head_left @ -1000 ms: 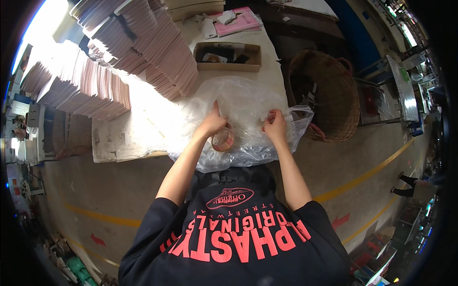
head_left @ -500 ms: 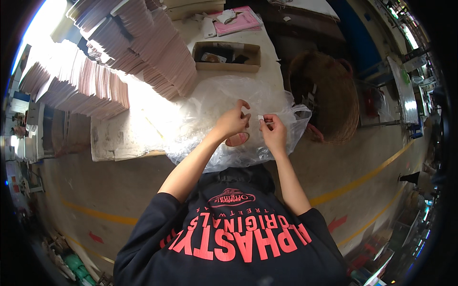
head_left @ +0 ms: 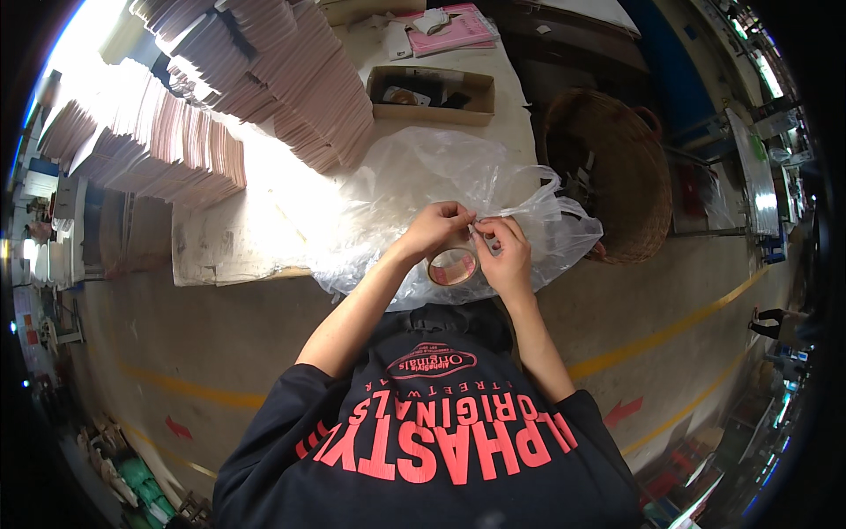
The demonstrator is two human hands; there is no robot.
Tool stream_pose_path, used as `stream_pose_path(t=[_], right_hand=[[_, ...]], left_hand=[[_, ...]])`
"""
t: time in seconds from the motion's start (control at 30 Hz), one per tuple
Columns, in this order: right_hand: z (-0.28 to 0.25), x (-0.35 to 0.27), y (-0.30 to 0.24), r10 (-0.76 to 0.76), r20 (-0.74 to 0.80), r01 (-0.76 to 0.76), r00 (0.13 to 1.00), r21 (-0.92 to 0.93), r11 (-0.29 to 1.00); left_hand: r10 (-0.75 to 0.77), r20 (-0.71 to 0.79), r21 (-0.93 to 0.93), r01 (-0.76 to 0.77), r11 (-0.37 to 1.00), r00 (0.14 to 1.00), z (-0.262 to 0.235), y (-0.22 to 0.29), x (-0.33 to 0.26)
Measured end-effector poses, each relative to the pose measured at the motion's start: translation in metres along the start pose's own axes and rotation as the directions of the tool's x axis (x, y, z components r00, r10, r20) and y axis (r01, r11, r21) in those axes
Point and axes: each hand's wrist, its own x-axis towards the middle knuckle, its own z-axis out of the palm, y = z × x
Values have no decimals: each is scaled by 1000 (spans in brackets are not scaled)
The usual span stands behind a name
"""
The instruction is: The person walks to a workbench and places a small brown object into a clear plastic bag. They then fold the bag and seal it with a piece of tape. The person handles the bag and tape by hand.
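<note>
My left hand and my right hand meet in front of me, thumbs and fingers pinched together. Whatever lies between the fingertips is too small and covered to name. Just below them is a roll of tape, its round opening facing up toward me, close against both hands. I cannot tell whether it hangs from the fingers or rests on what is beneath. Under the hands a crumpled clear plastic bag spreads over the table's near edge, its gathered end sticking out to the right.
Tall stacks of pale pink sheets fill the table's left side. Behind the bag sits an open cardboard box with small items inside. Pink papers lie farther back. A wicker basket stands on the floor at the right.
My left hand has closed its spread fingers and come against my right hand, which held a small white piece. The tape roll has shifted slightly right and shows more fully.
</note>
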Motion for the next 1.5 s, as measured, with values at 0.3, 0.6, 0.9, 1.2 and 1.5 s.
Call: stream_pose_path(t=[0.3,0.6,0.9,1.2,1.5], right_hand=[[2,-1,-3,-81,5,82,997,-72,994],[5,-3,-4,-40,4,40,999,-128,991],[8,-3,0,119,-43,-119,992,9,993],[13,-2,0,179,-88,-172,980,83,982],[9,3,4,219,-80,-212,973,86,973]], left_hand=[[85,-44,144,-78,987,995,-2,-5,-9],[231,-138,319,-177,931,963,1,-16,-8],[214,-76,194,-196,961,974,4,-15,-15],[231,-69,130,-221,966,970,7,-17,-17],[227,-78,129,-216,968,971,10,-18,-21]])
